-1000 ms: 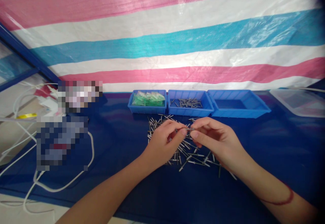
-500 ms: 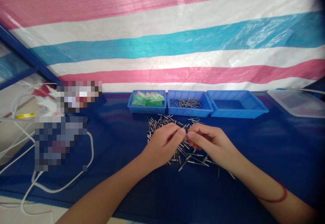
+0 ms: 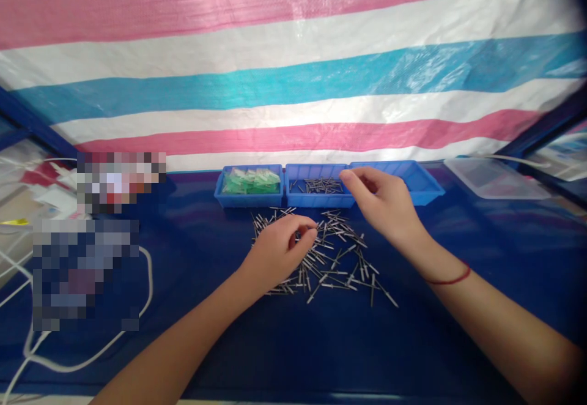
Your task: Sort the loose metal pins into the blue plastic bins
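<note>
A pile of blind rivets [image 3: 334, 270] with long thin pins lies loose on the blue table. My left hand [image 3: 282, 249] is over the pile's left side, thumb and index finger pinched together; whatever lies between the tips is too small to make out. Farther back and to the right, my right hand [image 3: 385, 200] is raised at the border of the middle blue bin [image 3: 316, 200] and the right blue bin [image 3: 424, 194]. Its fingers are curled against the thumb, hiding anything in them. Several rivets lie inside the middle bin.
The left blue bin [image 3: 250, 200] contains green and clear small packets. A translucent plastic lid or tray [image 3: 498, 180] lies at the back right. White cables [image 3: 149, 276] loop over the table's left side beside blurred items. A striped sheet [image 3: 293, 99] hangs behind.
My hands, which were together over the pile, have parted. The right hand has moved up and away to the bins, while the left stays over the rivets. The camera view has shifted slightly right.
</note>
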`<state>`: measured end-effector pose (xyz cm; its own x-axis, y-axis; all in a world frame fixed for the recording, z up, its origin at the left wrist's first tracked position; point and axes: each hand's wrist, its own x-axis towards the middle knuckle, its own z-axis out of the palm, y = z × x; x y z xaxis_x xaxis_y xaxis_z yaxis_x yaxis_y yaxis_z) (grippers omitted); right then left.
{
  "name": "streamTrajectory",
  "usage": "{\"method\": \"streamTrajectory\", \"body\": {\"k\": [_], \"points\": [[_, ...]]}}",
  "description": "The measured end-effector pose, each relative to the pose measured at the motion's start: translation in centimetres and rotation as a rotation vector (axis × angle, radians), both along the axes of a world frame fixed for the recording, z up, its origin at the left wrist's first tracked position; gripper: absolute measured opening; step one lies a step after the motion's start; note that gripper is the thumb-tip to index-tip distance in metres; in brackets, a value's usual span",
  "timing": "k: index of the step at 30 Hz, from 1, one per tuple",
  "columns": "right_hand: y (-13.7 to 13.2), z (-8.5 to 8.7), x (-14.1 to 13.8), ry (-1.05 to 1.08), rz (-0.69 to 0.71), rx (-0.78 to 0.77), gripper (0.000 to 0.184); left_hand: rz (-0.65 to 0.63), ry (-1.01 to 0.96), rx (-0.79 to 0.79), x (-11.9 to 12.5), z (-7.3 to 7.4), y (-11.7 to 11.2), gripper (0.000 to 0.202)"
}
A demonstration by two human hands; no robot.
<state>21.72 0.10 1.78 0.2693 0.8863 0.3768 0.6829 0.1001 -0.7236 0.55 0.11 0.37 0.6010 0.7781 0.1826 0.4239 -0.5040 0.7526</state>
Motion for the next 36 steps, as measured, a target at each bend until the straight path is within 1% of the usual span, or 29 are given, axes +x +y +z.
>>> {"method": "streamTrajectory", "body": {"k": [3, 5, 7, 8, 10, 12, 14, 16, 22, 27, 31, 33, 36], "points": [[-0.9, -1.0, 0.5, 0.08, 0.017, 0.02, 0.033, -0.082, 0.111, 0.149, 1.0, -0.1, 1.1, 0.023], [-1.4, -1.9, 0.9, 0.132, 0.037, 0.02, 0.028, -0.146, 0.187, 0.252, 2.2, -0.2, 2.0, 0.022], [-1.7, -2.5, 1.3, 0.187, 0.054, -0.01, 0.024, -0.22, 0.281, 0.388, 3.7, -0.1, 2.9, 0.024], [-1.7, -2.7, 1.5, 0.215, 0.061, -0.03, 0.024, -0.255, 0.353, 0.464, 4.5, -0.1, 3.2, 0.025], [-1.7, -2.7, 1.8, 0.261, 0.074, -0.057, 0.024, -0.28, 0.525, 0.588, 5.9, 0.2, 3.7, 0.023], [-1.7, -2.5, 2.0, 0.288, 0.08, -0.067, 0.023, -0.286, 0.667, 0.642, 7.0, 0.5, 3.9, 0.02], [-1.7, -2.2, 2.0, 0.302, 0.077, -0.075, 0.022, -0.334, 0.748, 0.672, 7.8, 0.8, 3.9, 0.021], [-1.7, -2.0, 2.0, 0.31, 0.071, -0.089, 0.021, -0.372, 0.778, 0.697, 8.2, 0.9, 3.9, 0.021], [-1.9, -2.0, 1.9, 0.274, 0.105, -0.105, 0.021, -0.397, 0.794, 0.728, 8.6, 1.1, 3.9, 0.019], [-1.9, -2.1, 1.8, 0.236, 0.145, -0.113, 0.022, -0.455, 0.866, 0.659, 8.6, 2.3, 3.8, 0.023], [-1.9, -2.2, 1.8, 0.215, 0.171, -0.116, 0.024, -0.471, 0.938, 0.604, 8.4, 3.3, 4.0, 0.025], [-1.8, -2.2, 1.8, 0.201, 0.193, -0.124, 0.026, -0.468, 0.944, 0.586, 8.4, 3.4, 4.2, 0.026], [-1.8, -2.3, 1.8, 0.188, 0.221, -0.139, 0.026, -0.448, 0.946, 0.575, 8.5, 3.1, 4.4, 0.024]]}}
